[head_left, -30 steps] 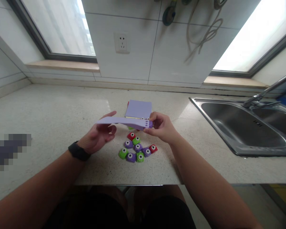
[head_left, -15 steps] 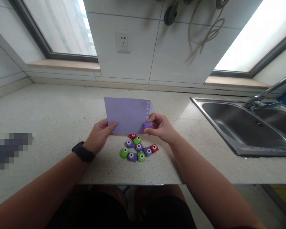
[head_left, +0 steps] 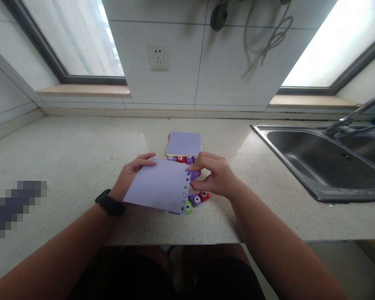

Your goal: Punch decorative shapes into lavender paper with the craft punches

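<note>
The left hand grips the far left corner of a purple paper sheet, held low over the counter. The right hand has its fingers clenched on a small purple punch at the sheet's right edge, where a row of punched holes runs. Other small punches lie on the counter just beneath, with a purple paper pad beyond them.

A speckled stone countertop runs beneath two windows, one at the upper left and one at the upper right. At the countertop's right end a steel sink is set in, with a faucet above it. On the tiled wall behind the countertop sits a white socket, and a pale cord hangs to the right of it.
</note>
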Tool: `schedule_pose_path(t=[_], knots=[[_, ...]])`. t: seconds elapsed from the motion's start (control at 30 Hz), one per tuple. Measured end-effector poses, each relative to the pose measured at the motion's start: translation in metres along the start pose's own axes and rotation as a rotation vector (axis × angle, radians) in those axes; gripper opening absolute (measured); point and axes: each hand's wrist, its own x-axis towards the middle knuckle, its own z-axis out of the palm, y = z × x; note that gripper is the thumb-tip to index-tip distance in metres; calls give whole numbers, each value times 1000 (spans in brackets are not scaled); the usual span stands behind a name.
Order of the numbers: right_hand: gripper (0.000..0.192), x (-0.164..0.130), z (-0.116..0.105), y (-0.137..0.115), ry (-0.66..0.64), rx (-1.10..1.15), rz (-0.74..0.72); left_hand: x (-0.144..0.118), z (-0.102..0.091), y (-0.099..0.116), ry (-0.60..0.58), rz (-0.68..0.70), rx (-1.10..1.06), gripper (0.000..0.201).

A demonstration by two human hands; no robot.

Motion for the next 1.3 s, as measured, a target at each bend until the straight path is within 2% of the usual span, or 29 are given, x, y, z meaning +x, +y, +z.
schedule_pose_path(t=[0.17,0.37,0.77,0.97,1.1,1.23,1.3], knots=[[13,1,4,-6,-82,-9,-107,1,3,7,31,-86,-68,29],[11,1,6,-8,-142,-41,-160,0,13,21,94,-246,-185,26],[10,0,8,-14,-184,-180,-258,2,6,7,43,-233,-222,30],[8,-1,9,-13,-132,-258,-296,8,13,20,98,-371,-325,29],[6,-2,8,-11,-125,-207,-252,5,14,19,102,-312,-289,30],[7,-1,6,-8,-81,-130,-166,-2,10,15,79,-53,-173,26],[11,0,5,-7,-50,-72,-115,-3,7,13,38,16,-115,28]])
